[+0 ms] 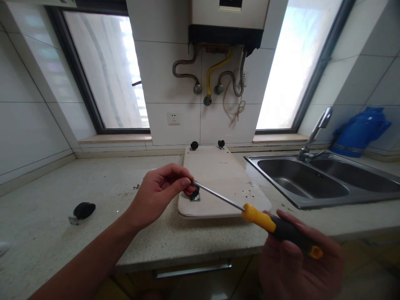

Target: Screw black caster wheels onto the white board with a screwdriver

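My right hand is closed around the black and yellow handle of a screwdriver. Its metal shaft slants up and left to my left hand, whose thumb and fingertips pinch at the tip. Whether a small part such as a screw sits there is too small to tell. Just behind those fingertips, a black caster wheel on a metal plate is partly hidden at the near left of a pale board. Two more black casters stand at the board's far corners. Several small holes show at its near right.
A loose black caster lies on the speckled counter at left. To the right are a double steel sink with a faucet and a blue jug. A water heater with pipes hangs above.
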{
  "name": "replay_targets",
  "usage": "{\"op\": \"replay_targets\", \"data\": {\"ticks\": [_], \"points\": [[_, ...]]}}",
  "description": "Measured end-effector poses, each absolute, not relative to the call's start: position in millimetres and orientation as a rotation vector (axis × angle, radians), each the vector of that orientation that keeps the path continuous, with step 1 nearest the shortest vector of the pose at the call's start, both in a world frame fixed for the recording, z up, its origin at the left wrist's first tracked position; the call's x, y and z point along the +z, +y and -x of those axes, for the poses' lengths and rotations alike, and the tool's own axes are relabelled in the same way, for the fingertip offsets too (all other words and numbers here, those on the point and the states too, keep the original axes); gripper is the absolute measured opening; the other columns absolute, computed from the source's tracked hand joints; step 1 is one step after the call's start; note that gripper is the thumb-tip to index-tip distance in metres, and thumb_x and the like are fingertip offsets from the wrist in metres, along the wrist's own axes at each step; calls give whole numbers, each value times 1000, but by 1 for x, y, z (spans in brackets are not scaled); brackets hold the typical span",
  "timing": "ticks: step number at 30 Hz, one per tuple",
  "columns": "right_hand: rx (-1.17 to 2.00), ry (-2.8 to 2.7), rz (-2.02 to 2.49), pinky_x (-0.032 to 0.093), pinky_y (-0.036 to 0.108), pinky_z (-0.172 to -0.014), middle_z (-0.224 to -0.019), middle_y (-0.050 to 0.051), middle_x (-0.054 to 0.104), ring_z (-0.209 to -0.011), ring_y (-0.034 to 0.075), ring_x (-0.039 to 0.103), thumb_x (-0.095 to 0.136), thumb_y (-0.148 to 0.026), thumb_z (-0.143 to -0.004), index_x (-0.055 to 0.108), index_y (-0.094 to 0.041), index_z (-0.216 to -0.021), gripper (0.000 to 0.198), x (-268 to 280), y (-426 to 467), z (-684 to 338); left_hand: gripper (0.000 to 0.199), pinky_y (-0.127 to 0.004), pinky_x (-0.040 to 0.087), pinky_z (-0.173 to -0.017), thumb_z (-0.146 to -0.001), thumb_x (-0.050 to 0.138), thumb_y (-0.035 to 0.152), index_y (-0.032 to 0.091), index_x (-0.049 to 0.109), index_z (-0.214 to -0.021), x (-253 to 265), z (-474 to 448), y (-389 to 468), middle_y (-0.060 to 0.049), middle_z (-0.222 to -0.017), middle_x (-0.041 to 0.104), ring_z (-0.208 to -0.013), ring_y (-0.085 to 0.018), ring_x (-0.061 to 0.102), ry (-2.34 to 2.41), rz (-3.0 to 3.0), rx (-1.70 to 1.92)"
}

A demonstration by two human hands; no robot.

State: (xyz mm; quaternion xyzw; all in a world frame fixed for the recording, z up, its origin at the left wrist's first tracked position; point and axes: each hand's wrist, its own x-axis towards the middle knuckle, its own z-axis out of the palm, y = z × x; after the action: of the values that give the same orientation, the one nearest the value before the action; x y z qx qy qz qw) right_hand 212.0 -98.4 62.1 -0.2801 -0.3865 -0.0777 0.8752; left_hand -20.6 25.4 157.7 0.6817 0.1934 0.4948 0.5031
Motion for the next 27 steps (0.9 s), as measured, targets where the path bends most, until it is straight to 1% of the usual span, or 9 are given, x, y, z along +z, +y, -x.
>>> {"op": "replay_targets", "data": {"ticks": [2,4,9,11,14,18,22,24,27], "points": [[-141,-815,592,76,38,-91,-112,7,84,-107,21,86,85,-13,-91,73,-17,-115,27,61,-97,-213,19,-23,73,-79,-97,93,37,20,86,-97,158,20,25,-3,-87,85,-81,-16,85,469,-1672,1203],[-128,-796,621,75,35,-93,-113,8,85,-107,20,85,86,-16,-92,72,-17,-115,26,60,-96,-213,20,-26,73,-81,-99,90,39,20,86,-103,156,19,26,-5,-92,87,-83,-18,85,457,-1700,1215],[-56,-698,677,72,29,-95,-113,5,85,-110,17,84,90,-27,-93,69,-18,-113,31,62,-98,-210,32,-33,71,-93,-113,72,43,23,81,-137,150,21,33,-11,-124,86,-106,-21,84,465,-1807,1257],[-34,-682,678,72,28,-94,-112,4,85,-110,16,84,91,-29,-93,70,-19,-113,31,64,-97,-211,34,-38,68,-102,-112,72,44,26,79,-140,144,24,40,-11,-130,84,-116,-24,80,548,-1954,1276],[-53,-684,660,73,31,-89,-107,3,84,-104,17,85,90,-32,-94,72,-19,-113,29,74,-91,-220,43,-46,60,-112,-105,81,47,28,77,-142,129,28,58,-11,-139,79,-128,-29,74,670,-2198,1193],[-55,-775,633,73,37,-88,-101,3,82,-98,21,85,92,-35,-93,75,-21,-117,33,107,-73,-236,45,-47,60,-112,-103,80,49,25,77,-141,102,31,85,-12,-137,80,-124,-30,74,716,-2187,1084],[-26,-958,630,70,40,-97,-103,-1,80,-94,18,82,94,-34,-91,80,-27,-118,31,157,-56,-238,37,-43,61,-110,-109,71,40,24,76,-142,89,31,95,-11,-133,83,-123,-27,78,664,-2121,1029],[-57,-1069,650,70,39,-91,-101,0,78,-92,19,81,93,-35,-92,82,-29,-119,29,180,-48,-233,34,-41,61,-109,-111,67,37,24,77,-140,89,30,93,-11,-132,83,-123,-26,78,609,-2119,995],[-92,-1239,632,70,33,-79,-95,-1,78,-88,18,81,92,-30,-93,85,-29,-121,29,208,-36,-219,34,-39,61,-105,-115,62,42,24,78,-139,87,25,88,-12,-133,82,-121,-26,78,554,-2097,945]]}}
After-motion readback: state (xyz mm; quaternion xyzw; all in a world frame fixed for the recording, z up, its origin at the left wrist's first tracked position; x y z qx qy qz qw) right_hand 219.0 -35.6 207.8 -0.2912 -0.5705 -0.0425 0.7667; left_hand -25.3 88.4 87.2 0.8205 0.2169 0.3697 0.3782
